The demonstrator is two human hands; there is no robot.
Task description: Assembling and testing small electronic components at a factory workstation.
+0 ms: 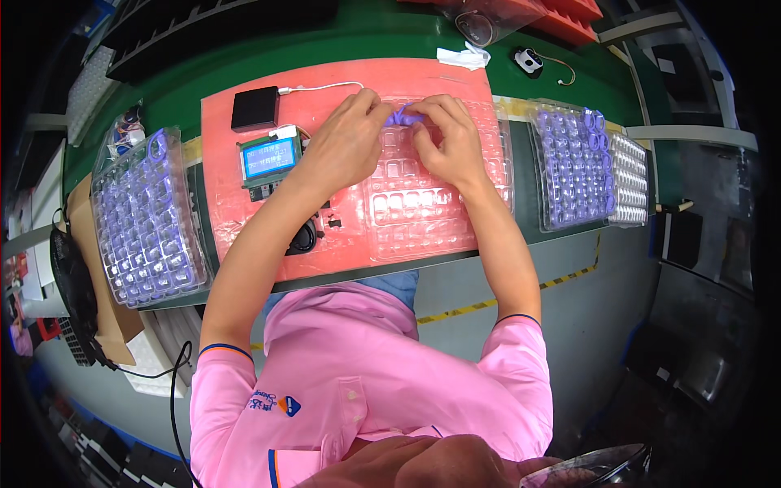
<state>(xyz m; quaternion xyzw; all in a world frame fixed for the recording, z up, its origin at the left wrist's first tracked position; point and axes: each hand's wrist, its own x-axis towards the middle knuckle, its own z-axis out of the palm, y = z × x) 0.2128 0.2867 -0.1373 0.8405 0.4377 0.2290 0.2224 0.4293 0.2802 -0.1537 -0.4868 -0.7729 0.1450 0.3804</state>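
Both my hands meet over the far part of a clear plastic tray [417, 202] with rows of pockets, which lies on a pink-red mat [228, 215]. Between my fingertips is a small purple band-like piece [401, 118]. My left hand [350, 138] pinches its left side, fingers closed. My right hand [446, 138] grips its right side between thumb and fingers. Left of my left hand a small circuit board with a lit blue display [270, 159] stands near a black box [255, 110] with a white cable.
Trays filled with purple pieces stand at the left [150, 224] and the right [572, 167]; a silvery tray [630, 179] is beside the right one. A black coiled cable [303, 238] lies by my left forearm. Farther back are a white cloth [464, 57] and a small white device [528, 61].
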